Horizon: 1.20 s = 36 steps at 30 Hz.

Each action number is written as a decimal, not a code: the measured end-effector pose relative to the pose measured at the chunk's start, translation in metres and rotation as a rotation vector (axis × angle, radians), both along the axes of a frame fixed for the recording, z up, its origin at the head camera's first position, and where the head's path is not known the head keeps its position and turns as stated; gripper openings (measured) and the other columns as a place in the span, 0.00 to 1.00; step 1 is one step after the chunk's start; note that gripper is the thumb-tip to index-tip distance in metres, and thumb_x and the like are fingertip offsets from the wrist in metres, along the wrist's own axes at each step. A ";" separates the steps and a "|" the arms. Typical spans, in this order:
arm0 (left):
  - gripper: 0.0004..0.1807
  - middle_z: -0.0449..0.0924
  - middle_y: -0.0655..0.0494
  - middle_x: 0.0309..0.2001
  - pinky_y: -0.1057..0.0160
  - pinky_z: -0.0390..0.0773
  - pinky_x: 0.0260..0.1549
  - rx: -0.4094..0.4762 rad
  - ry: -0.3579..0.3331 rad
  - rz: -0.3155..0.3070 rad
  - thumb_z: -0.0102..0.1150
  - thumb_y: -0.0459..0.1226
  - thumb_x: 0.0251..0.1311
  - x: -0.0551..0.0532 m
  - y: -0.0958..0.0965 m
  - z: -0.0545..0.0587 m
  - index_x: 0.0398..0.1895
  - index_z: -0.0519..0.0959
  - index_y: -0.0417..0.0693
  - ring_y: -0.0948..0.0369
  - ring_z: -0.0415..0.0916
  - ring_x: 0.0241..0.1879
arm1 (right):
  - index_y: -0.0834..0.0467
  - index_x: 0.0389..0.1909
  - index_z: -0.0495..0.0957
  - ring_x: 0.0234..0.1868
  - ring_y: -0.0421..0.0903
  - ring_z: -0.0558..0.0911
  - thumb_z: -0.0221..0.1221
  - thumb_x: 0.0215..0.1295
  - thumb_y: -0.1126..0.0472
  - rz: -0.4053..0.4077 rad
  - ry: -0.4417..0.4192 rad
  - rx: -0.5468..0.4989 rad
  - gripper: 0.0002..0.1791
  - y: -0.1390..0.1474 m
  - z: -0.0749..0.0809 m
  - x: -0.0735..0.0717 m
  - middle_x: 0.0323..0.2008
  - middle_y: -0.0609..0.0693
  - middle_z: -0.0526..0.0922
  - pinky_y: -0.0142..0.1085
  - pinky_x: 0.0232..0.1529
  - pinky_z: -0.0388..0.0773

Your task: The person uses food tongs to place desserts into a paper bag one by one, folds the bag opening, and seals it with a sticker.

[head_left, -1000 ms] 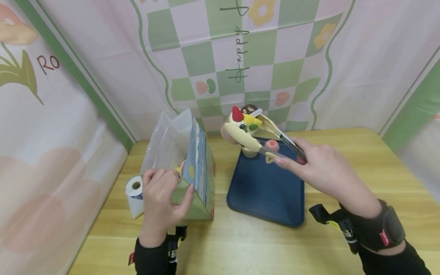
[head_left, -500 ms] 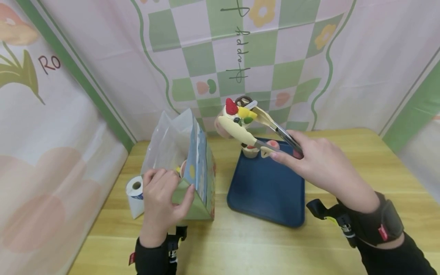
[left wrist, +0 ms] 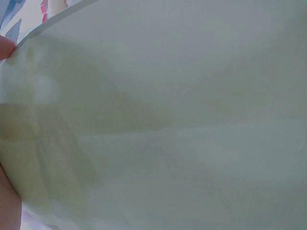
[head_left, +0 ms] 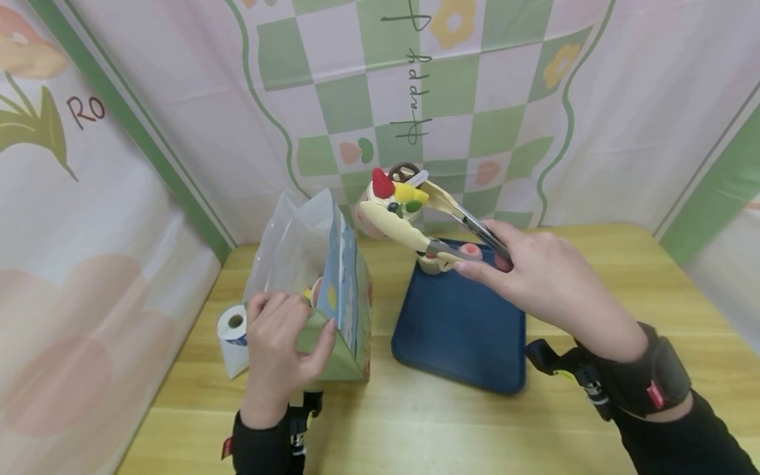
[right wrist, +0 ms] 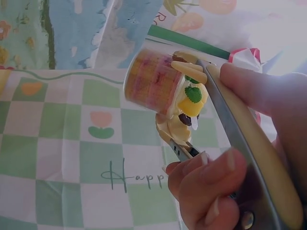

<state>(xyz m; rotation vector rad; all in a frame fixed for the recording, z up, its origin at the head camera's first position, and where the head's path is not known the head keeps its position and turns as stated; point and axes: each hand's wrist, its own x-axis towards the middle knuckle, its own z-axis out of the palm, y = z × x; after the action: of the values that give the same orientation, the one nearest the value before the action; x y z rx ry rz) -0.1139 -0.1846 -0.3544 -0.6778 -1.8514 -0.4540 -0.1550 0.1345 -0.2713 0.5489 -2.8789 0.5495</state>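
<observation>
My right hand (head_left: 540, 274) grips metal tongs (head_left: 472, 225) with cream-coloured tips. Between the tips is a clear dessert cup (right wrist: 151, 84) with pink and tan layers, topped with a strawberry, yellow fruit, a green leaf and a dark brown ring. It is up in the air, just right of the bag's opening in the head view. My left hand (head_left: 282, 349) pinches the near top edge of an upright paper bag (head_left: 349, 297), whose pale green wall (left wrist: 168, 120) fills the left wrist view. Partly hidden inside the bag, something round and pinkish shows beside a bit of yellow.
A dark blue tray (head_left: 463, 336) lies right of the bag. At its far end sit a small cupcake (head_left: 427, 264), partly behind the tongs, and a pink piece (head_left: 471, 251). A white label roll (head_left: 231, 330) stands left of the bag. A printed cloth (head_left: 392, 99) hangs behind.
My right hand has moved left and slightly up, carrying the tongs and dessert cup from above the tray towards the bag. My left hand and the bag have stayed put.
</observation>
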 end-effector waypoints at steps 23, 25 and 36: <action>0.21 0.65 0.56 0.16 0.54 0.61 0.38 -0.002 0.002 0.012 0.49 0.47 0.64 0.000 0.002 -0.002 0.16 0.65 0.45 0.60 0.59 0.20 | 0.52 0.44 0.71 0.21 0.40 0.71 0.53 0.64 0.32 0.096 0.034 -0.025 0.26 -0.014 0.009 0.003 0.23 0.44 0.72 0.36 0.27 0.63; 0.21 0.65 0.56 0.16 0.54 0.61 0.39 -0.002 0.004 0.016 0.49 0.47 0.64 0.000 0.003 -0.003 0.17 0.65 0.45 0.60 0.59 0.20 | 0.52 0.44 0.71 0.21 0.40 0.71 0.53 0.64 0.32 0.102 0.043 -0.030 0.26 -0.015 0.010 0.004 0.24 0.44 0.73 0.36 0.28 0.63; 0.21 0.67 0.56 0.17 0.53 0.61 0.39 0.000 -0.004 0.016 0.50 0.47 0.63 0.001 0.004 -0.004 0.17 0.67 0.44 0.59 0.60 0.21 | 0.51 0.56 0.70 0.22 0.42 0.71 0.52 0.62 0.29 0.104 0.028 -0.032 0.34 -0.026 0.020 0.008 0.24 0.45 0.73 0.36 0.27 0.64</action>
<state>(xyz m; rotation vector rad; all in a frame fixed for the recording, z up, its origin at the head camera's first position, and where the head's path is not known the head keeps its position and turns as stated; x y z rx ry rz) -0.1132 -0.1808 -0.3583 -0.6617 -1.8593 -0.4455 -0.1467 0.1083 -0.2518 0.6988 -2.8227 0.5972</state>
